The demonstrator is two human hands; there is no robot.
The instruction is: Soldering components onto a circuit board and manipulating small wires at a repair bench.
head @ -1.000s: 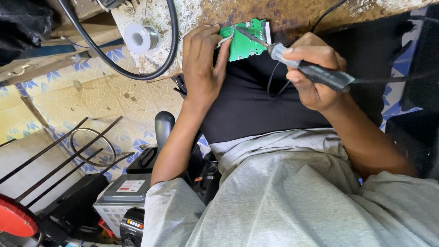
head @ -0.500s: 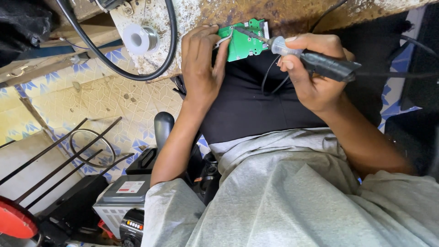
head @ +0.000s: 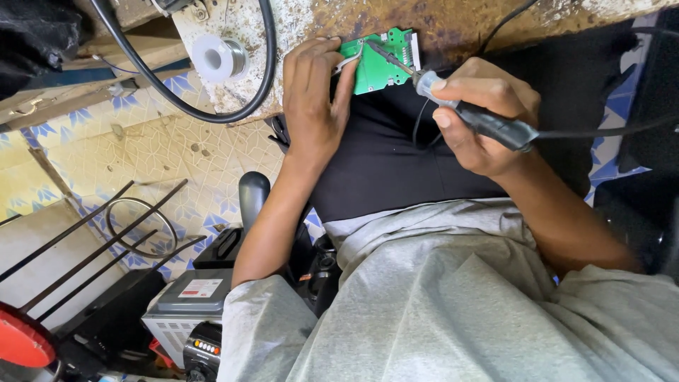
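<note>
**Bench item: green circuit board under a soldering iron**

Circuit board (head: 378, 62): small, green, with a white connector strip along its right edge. It lies on the near edge of the stained, rust-marked workbench (head: 460, 18), partly overhanging the person's dark lap.

Left hand (head: 313, 102): palm down over the bench edge, just left of the board. The fingers are pressed together and curled, thumb and forefinger pinching a thin silvery wire (head: 348, 62) whose end meets the board's upper left corner.

Right hand (head: 484, 117): closed in a pen-style pinch around the soldering iron (head: 472, 117), which has a dark handle and grey collar. Its thin metal tip slants up and left across the board and reaches the same corner as the wire. A black cord runs from the handle off to the right.

Nearby, on the bench: a spool of solder (head: 218, 58), well left of the board, ringed by a thick black cable (head: 267, 64).

Below, on the patterned floor: a grey box-shaped appliance (head: 187, 304) beside the left elbow, thin black rods (head: 92, 240), and a red round object (head: 25, 343) at the lower left corner.
</note>
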